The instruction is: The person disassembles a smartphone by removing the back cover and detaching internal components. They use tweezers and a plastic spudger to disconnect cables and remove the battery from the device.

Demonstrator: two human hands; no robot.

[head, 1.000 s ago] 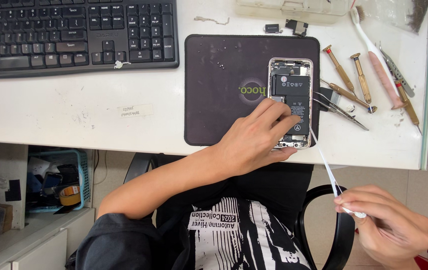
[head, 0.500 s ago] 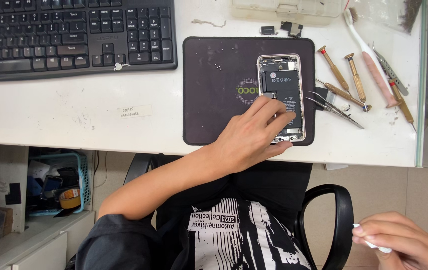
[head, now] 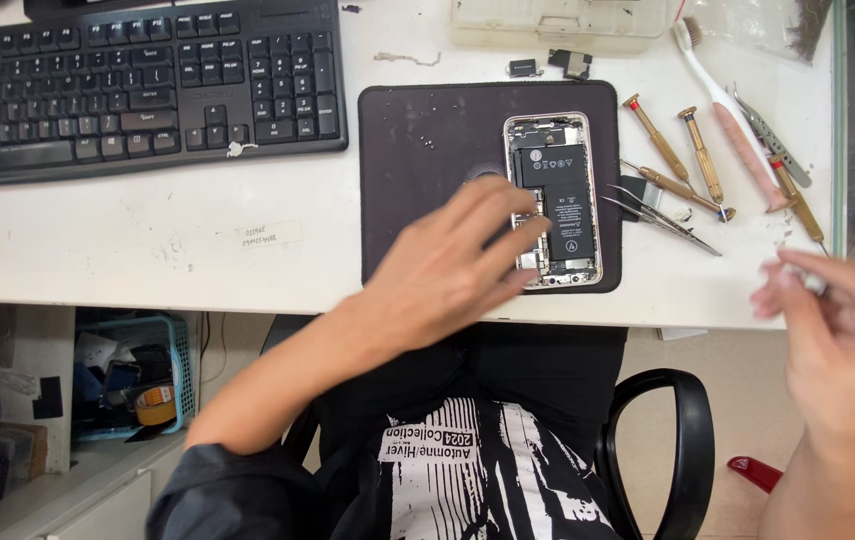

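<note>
Opened phone [head: 554, 200]: centre of frame, back up and cover off, black battery and boards exposed; lying on the right part of the dark mat [head: 427, 170].
Left hand [head: 447, 265]: centre, fingers spread and loose, gripping nothing; fingertips over the phone's lower left edge, contact blurred.
Right hand [head: 842, 320]: right edge of frame, off the desk edge, blurred; fingers drawn together around something small and pale, item not identifiable.
Mat: dark rectangle, centre top, on the white desk [head: 147, 260].
Clear plastic parts box [head: 557, 22]: top centre, lidded, contents not legible.
Loose parts [head: 552, 65]: two small dark pieces just below the box.
Screwdrivers [head: 687, 150]: brass-handled, right of the mat, laid in a fan.
Tweezers [head: 662, 215]: just right of the phone.
Toothbrush [head: 732, 120]: pink handle, upper right.
Keyboard [head: 137, 85]: black, upper left.
Blue basket [head: 137, 375]: lower left under the desk, holding a roll of tape and mixed clutter.
</note>
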